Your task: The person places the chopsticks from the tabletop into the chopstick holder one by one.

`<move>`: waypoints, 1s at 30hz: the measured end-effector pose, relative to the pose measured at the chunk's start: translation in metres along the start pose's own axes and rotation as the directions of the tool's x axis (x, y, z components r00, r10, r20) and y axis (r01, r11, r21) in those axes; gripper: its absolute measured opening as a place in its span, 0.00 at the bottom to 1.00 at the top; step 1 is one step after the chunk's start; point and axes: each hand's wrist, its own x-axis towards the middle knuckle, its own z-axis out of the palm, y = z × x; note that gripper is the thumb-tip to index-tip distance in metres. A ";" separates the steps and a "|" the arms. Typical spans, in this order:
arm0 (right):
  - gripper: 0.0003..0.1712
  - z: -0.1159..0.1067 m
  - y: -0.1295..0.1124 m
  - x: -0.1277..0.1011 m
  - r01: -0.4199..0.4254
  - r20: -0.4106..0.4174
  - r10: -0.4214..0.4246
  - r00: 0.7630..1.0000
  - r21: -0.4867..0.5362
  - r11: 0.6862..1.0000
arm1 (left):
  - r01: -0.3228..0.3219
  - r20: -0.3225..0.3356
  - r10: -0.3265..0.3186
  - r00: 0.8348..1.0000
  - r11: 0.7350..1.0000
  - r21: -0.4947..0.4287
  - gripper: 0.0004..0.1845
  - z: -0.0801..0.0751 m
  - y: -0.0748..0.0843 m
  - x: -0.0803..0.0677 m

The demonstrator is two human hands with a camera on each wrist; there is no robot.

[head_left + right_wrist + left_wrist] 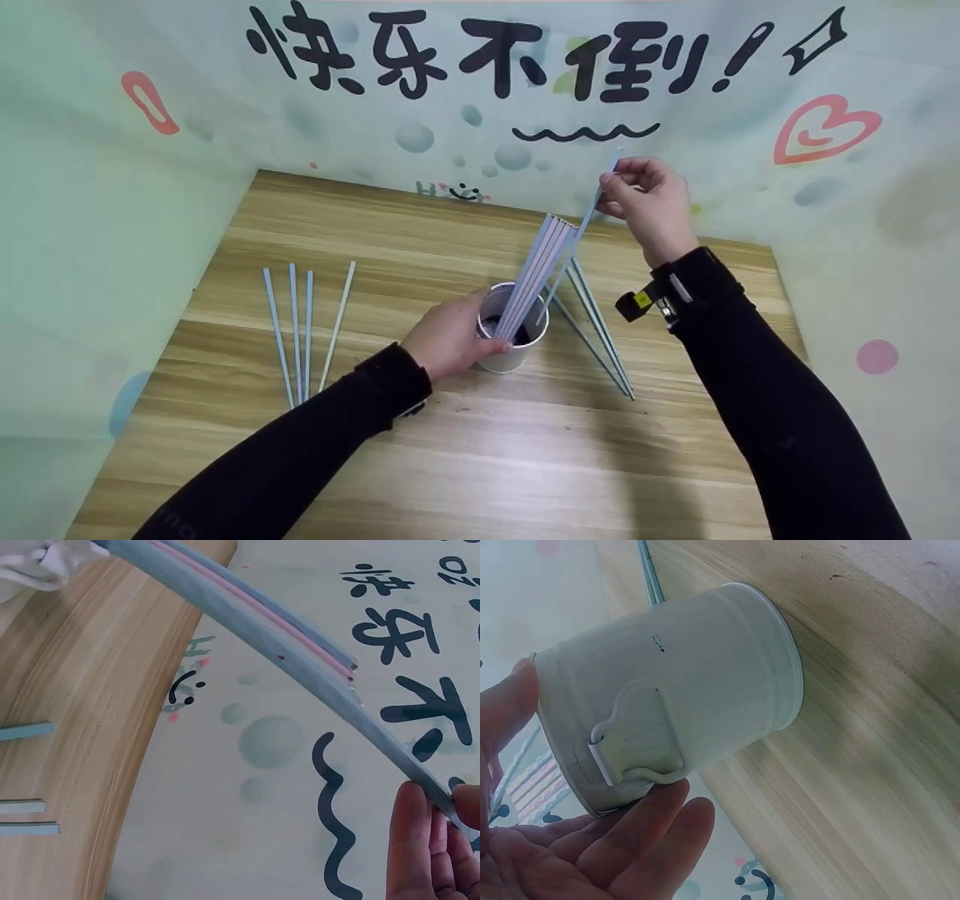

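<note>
My left hand (450, 334) grips a small white cup (705, 675) near its rim, thumb on the near side. The cup has a small bracket on its wall and tilts slightly on the table. Inside it a bunch of long thin blue and pink sticks (536, 270) leans up to the right. My right hand (654, 202), raised beyond the cup, pinches a single light blue stick (300, 686) near its top end between thumb and fingers. That stick's lower end reaches into the cup, and it slants apart from the bunch at the top.
On the wooden table (480, 465), several blue sticks (296, 330) and a pale green stick (337, 326) lie at left. More greenish sticks (600, 330) lie right of the cup. A printed cloth backdrop (420, 165) stands along the back and sides.
</note>
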 end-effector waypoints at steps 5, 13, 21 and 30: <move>0.11 0.000 0.008 0.000 -0.015 0.001 0.015 1.000 0.007 1.000 | -0.004 0.011 0.004 1.000 1.000 -0.029 0.41 0.000 0.000 0.000; 0.15 -0.003 0.019 -0.005 -0.056 0.027 0.057 0.998 -0.062 0.997 | 0.003 0.015 -0.003 1.000 1.000 -0.031 0.41 0.000 -0.001 0.000; 0.12 -0.005 0.032 -0.010 -0.042 0.049 0.047 0.998 -0.100 0.994 | -0.009 0.009 0.009 1.000 1.000 -0.029 0.41 0.000 -0.002 0.001; 0.12 -0.004 0.047 -0.018 0.005 0.128 0.022 0.991 -0.204 0.979 | -0.018 0.005 0.018 1.000 0.999 -0.034 0.40 0.000 -0.002 0.001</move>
